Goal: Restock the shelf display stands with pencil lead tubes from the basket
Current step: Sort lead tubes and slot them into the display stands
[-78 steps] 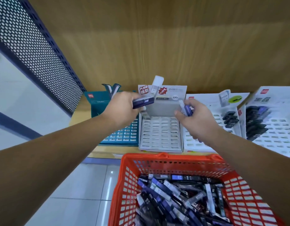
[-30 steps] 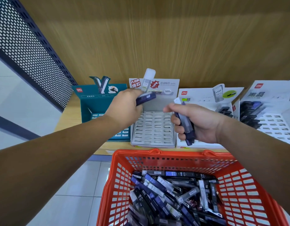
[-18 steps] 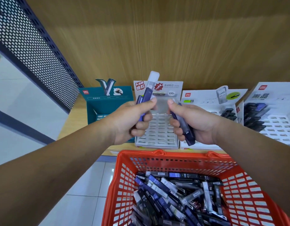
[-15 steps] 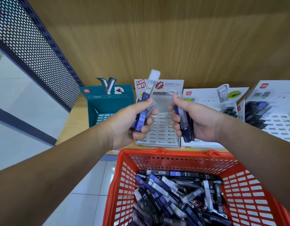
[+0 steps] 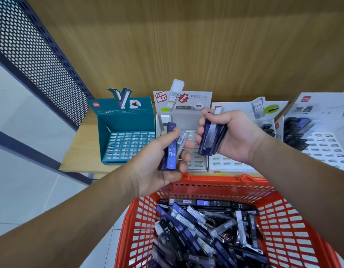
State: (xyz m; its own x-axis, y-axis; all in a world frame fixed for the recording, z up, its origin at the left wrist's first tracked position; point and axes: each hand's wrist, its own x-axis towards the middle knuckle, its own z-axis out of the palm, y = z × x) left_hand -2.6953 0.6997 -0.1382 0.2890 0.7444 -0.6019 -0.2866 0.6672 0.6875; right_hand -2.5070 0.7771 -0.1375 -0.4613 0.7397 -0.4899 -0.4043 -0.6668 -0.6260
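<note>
The left hand is gripping two slim pencil lead tubes upright, thumb and curled fingers wrapping a dark blue plastic tube marked HB 0.5 and a clear grey tube just beside it. The right hand is clenching a small bundle of dark blue and clear lead tubes in its curled fingers. Both hands are hovering close together, apart from each other, above the front edge of the light wooden shelf.

Behind them, a white cardboard display stand with a slotted tray is sitting at the middle of the shelf, one white-capped tube standing in its back left corner. A teal cardboard stand is standing just to its left, a second white slotted stand just to its right, and a grey stand holding dark tubes is reaching the right edge of the view.

Below the shelf's front edge, an orange plastic mesh basket is holding a loose heap of blue, black and clear lead tubes.
</note>
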